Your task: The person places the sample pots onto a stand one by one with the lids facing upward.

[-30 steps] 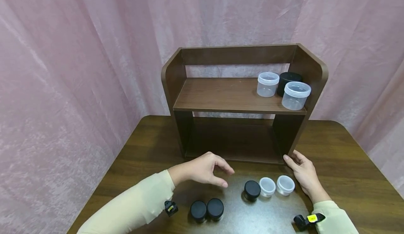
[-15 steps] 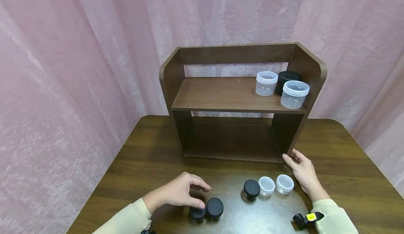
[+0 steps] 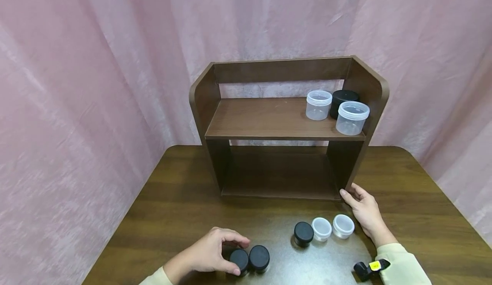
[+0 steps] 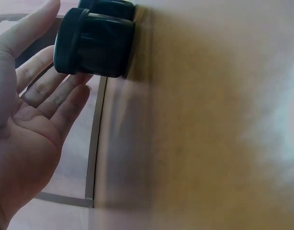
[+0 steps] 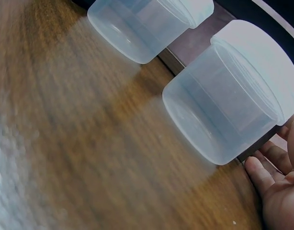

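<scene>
My left hand (image 3: pixel 209 253) reaches round the left one of two black-lidded jars (image 3: pixel 239 260), thumb on the near side and fingers on the far side. In the left wrist view the fingers (image 4: pixel 70 103) are loosely extended behind the black jar (image 4: pixel 96 45); a firm hold does not show. Its twin, another black jar (image 3: pixel 259 258), stands right beside it. At the lower right front corner of the brown wooden shelf (image 3: pixel 284 133), my right hand (image 3: pixel 367 212) holds the side panel, thumb in front and fingers along the outside.
Between the hands stand a small black jar (image 3: pixel 303 233) and two clear white-lidded jars, one (image 3: pixel 321 228) beside the other (image 3: pixel 343 226). On the upper shelf are two larger clear tubs (image 3: pixel 318 105) (image 3: pixel 352 118) and a black tub (image 3: pixel 343 101). A pink curtain (image 3: pixel 115 63) hangs behind.
My left hand has moved left and toward the near edge, down to the left black jar. The right hand stays at the shelf corner. The head view has shifted slightly.
</scene>
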{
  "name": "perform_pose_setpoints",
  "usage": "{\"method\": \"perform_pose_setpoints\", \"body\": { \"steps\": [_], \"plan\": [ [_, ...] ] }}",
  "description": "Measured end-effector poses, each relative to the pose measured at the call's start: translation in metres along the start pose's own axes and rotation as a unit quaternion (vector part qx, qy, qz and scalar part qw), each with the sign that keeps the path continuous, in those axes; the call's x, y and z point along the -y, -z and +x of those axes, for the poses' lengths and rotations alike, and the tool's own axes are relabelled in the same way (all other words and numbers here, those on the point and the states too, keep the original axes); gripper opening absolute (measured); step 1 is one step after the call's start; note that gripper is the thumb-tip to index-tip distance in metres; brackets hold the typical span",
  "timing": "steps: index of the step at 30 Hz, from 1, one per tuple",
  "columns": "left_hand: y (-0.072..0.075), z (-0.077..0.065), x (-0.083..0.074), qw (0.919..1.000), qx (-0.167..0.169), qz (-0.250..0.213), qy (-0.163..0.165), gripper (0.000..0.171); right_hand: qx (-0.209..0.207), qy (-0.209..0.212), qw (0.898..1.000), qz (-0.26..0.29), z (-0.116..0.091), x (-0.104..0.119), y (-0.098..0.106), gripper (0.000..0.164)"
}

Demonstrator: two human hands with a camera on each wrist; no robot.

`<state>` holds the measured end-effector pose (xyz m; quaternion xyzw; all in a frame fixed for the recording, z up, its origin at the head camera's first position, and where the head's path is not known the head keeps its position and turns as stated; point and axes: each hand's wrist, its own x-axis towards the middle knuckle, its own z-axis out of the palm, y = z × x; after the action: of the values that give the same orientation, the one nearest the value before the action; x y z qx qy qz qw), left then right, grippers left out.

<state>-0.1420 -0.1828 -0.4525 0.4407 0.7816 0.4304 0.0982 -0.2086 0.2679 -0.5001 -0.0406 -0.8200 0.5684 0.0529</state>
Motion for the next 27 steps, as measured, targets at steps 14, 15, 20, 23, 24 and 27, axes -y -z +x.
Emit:
{"method": "perform_pose_setpoints", "body": {
  "steps": [14, 15, 20, 23, 24, 27],
  "plan": [
    [-0.006, -0.012, 0.011, 0.9992, -0.012, 0.038, 0.005, 0.046, 0.000, -0.013, 1.000, 0.017, 0.000, 0.000, -0.004, 0.078],
    [-0.006, -0.012, 0.010, 0.9990, -0.011, 0.043, 0.005, 0.046, 0.001, -0.013, 1.000, 0.016, 0.000, 0.000, -0.004, 0.078],
    [-0.004, -0.012, 0.008, 0.9981, -0.011, 0.060, 0.002, 0.050, -0.001, -0.007, 1.000, 0.017, 0.002, -0.001, -0.006, 0.078],
    [-0.002, -0.011, 0.007, 0.9974, -0.007, 0.072, -0.001, 0.053, -0.002, -0.006, 1.000, 0.018, 0.002, -0.001, -0.005, 0.076],
    [-0.001, -0.011, 0.007, 0.9973, -0.005, 0.074, 0.001, 0.054, -0.005, -0.006, 1.000, 0.018, 0.001, -0.001, -0.005, 0.077],
    [0.000, -0.009, 0.006, 0.9967, 0.004, 0.081, 0.006, 0.054, -0.008, -0.006, 1.000, 0.024, 0.000, -0.002, -0.002, 0.075]
  ]
}}
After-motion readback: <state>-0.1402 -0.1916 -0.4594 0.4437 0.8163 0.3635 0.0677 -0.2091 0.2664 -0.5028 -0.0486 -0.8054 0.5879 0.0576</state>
